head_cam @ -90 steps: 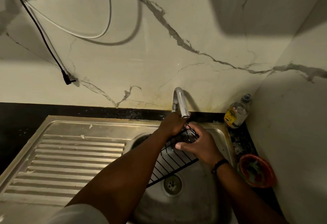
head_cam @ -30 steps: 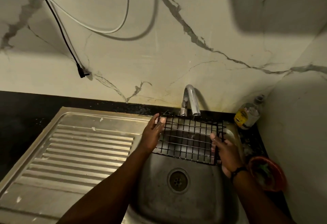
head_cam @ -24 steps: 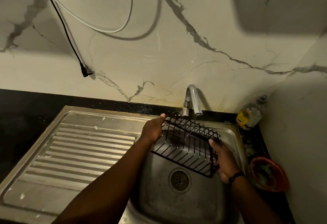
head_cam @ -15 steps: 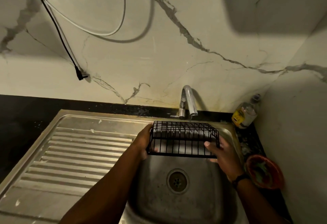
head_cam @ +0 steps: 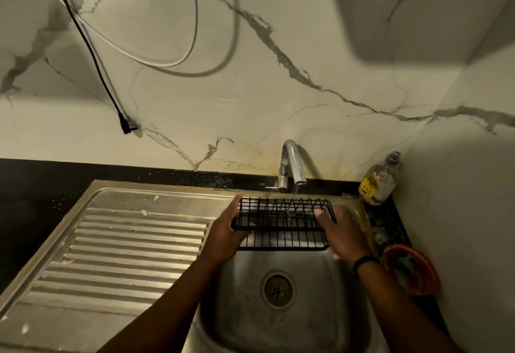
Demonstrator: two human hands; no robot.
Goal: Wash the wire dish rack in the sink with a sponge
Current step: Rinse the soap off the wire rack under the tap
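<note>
Rack (head_cam: 281, 223) now level under tap (head_cam: 291, 163), left hand (head_cam: 225, 237) and right hand (head_cam: 344, 237) gripping its ends, above sink (head_cam: 278, 324).

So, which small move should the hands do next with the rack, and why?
Probably tilt the wire rack so another side passes under the faucet. The left hand and right hand hold its ends over the sink, and a thin stream falls onto its far edge only.

Sink basin (head_cam: 320, 311) below both hands lies open. Faucet (head_cam: 291, 163) stands just beyond them; bottle (head_cam: 380, 182) and red bowl (head_cam: 412, 270) crowd the right hand (head_cam: 344, 234) side. Drainboard (head_cam: 125, 246) beside the left hand (head_cam: 225, 237) is unobstructed.
</note>
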